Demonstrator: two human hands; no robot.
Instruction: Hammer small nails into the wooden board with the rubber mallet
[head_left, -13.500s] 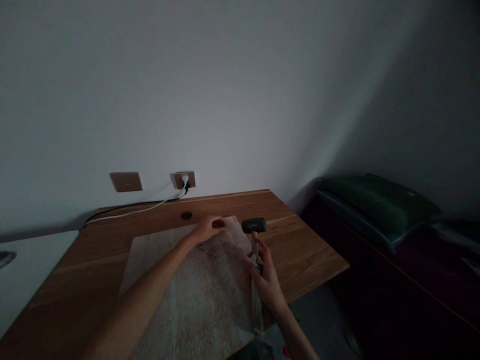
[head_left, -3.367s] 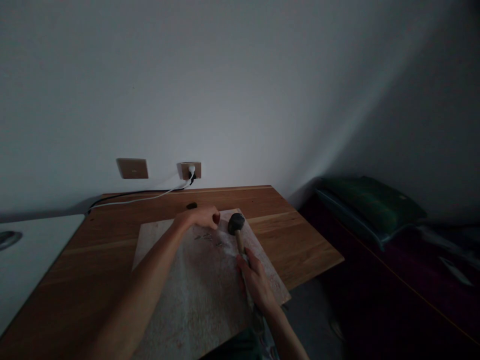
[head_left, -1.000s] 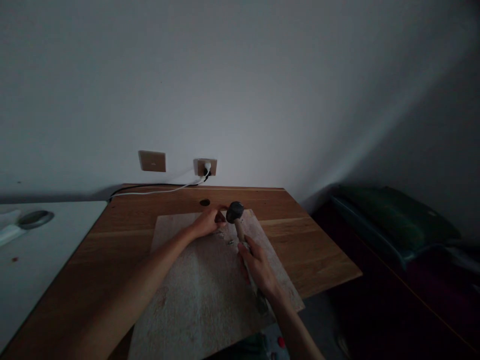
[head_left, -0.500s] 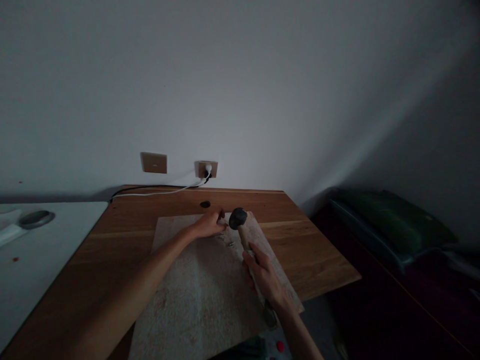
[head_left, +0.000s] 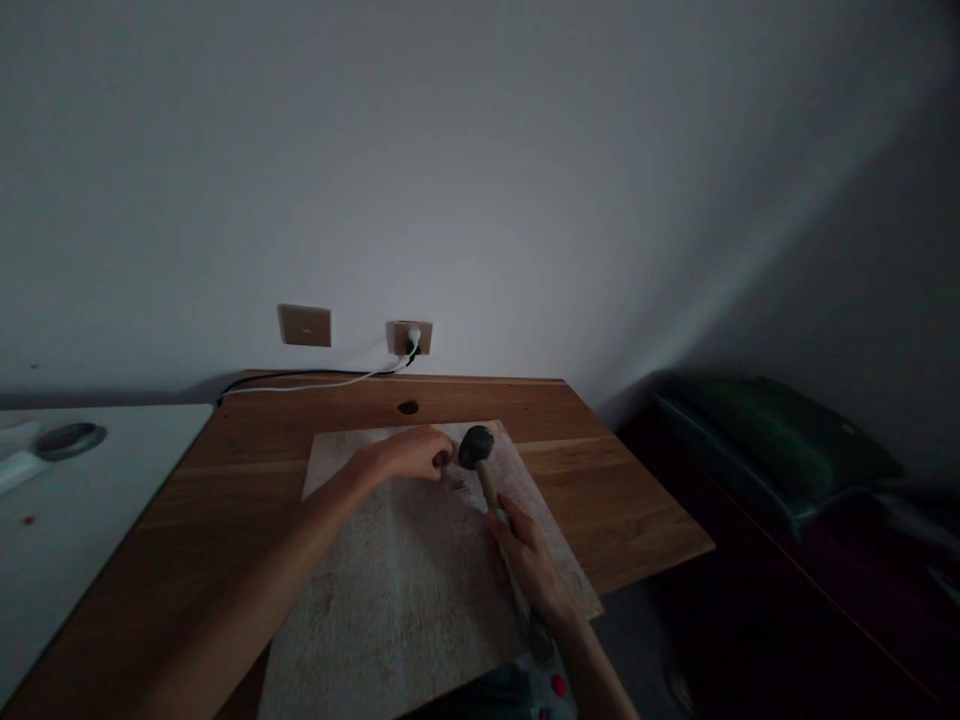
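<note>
Head camera, looking down past both forearms: the right hand (head_left: 529, 560) is wrapped around the handle of a dark-headed mallet (head_left: 476, 447), whose head is poised over the far part of a pale board (head_left: 405, 600). That board lies on the wooden table (head_left: 600, 480). Apart from the right hand, the left hand (head_left: 416, 453) sits curled just beside the mallet's head; from where I stand I can't tell whether its fingers pinch anything. Some small bits (head_left: 460, 485), too dim to name, lie on the board between the hands.

What worries me most is how near those left fingers are. A swing drifting sideways, or a glancing contact, could catch a knuckle, and the poor light makes aim harder to judge. A blow beside the small bits could jolt them or send them skittering. The board's near corner seems to reach past the table's edge, so a knock there could tip or shift it; I see nothing clamping it down. A loosened right grip could let the mallet's head twist.
</note>
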